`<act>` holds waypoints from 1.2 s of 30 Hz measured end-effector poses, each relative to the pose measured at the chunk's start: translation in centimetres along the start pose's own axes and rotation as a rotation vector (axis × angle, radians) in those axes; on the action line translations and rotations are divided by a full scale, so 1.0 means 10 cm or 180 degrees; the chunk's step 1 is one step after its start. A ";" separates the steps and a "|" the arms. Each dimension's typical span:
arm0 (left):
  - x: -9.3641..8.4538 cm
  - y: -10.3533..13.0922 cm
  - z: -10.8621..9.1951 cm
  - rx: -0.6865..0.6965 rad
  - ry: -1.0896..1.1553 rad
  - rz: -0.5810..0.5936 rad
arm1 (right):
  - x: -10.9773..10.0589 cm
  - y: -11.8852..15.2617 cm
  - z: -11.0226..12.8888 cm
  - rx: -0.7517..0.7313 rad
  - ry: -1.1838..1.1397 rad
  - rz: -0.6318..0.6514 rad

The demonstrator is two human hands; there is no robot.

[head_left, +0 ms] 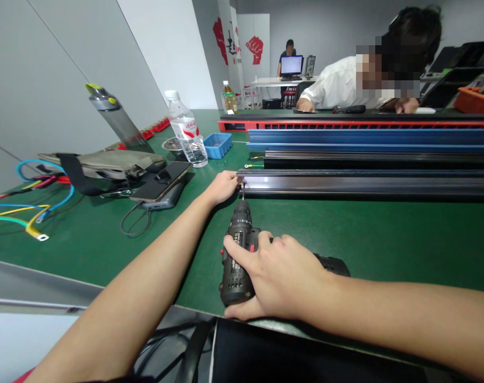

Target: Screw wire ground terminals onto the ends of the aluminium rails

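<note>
My right hand (282, 276) is wrapped round a black cordless drill (237, 266) lying on its side on the green tabletop, its bit pointing away from me. The tip of the bit meets the near face of a long dark metal profile (345, 183) close to its left end. At that same end is my left hand (224, 186), its fingers closed against the profile; part of them is hidden behind it. A small dark screw-like piece (244, 185) shows at the bit's tip, too small to make out surely.
Behind lie a black bar (365, 158), a blue profile (345, 139) and a red slotted rail (234, 126). To the left are a phone (162, 182), a pouch (106, 164), cables (34, 229), a water bottle (188, 133) and a blue tray (218, 146). A co-worker (345, 80) leans over the far side.
</note>
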State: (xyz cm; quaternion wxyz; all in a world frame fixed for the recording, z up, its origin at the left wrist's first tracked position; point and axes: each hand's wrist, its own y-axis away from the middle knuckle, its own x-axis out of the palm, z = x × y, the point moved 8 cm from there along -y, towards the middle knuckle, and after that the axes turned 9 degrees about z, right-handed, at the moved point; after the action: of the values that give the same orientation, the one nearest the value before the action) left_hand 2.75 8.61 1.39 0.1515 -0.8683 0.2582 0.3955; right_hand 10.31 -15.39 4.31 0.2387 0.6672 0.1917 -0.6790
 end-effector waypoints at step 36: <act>0.00 -0.01 0.02 -0.0013 0.0050 -0.0023 | 0.00 0.00 -0.01 0.0009 -0.0053 0.0054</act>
State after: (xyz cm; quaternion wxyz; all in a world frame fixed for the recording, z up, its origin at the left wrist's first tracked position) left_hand 2.65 8.85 1.28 0.1492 -0.8726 0.2554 0.3886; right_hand 10.36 -15.37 4.28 0.2450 0.6635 0.1830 -0.6828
